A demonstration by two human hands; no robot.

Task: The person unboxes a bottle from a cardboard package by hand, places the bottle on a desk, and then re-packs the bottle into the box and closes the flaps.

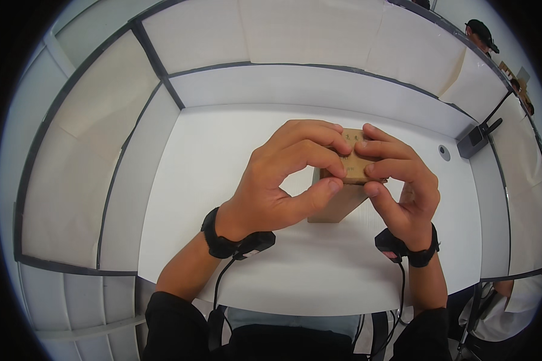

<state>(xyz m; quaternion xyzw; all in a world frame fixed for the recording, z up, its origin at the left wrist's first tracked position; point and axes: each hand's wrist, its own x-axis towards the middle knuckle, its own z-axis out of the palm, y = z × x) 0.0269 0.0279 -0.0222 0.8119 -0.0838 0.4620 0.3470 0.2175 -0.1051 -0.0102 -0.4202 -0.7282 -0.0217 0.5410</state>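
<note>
A tall brown cardboard box [341, 203] stands upright on the white table, its top end bearing printed writing. My left hand [278, 180] curls around the left side of the top, with fingertips on the top face and the thumb at its near edge. From the other side my right hand [408, 185] grips the right edge, fingers on the top and thumb at the near right corner. A thin dark gap shows under the near edge of the top. Fingers cover part of the writing and the upper sides.
Light panels with dark frames [174, 92] wall in the white table [207, 153]. A dark grey device with an antenna [473, 141] stands at the back right, near a round cable grommet [444, 152]. Cabled black straps [221, 237] circle both wrists. Other people are beyond the right panels.
</note>
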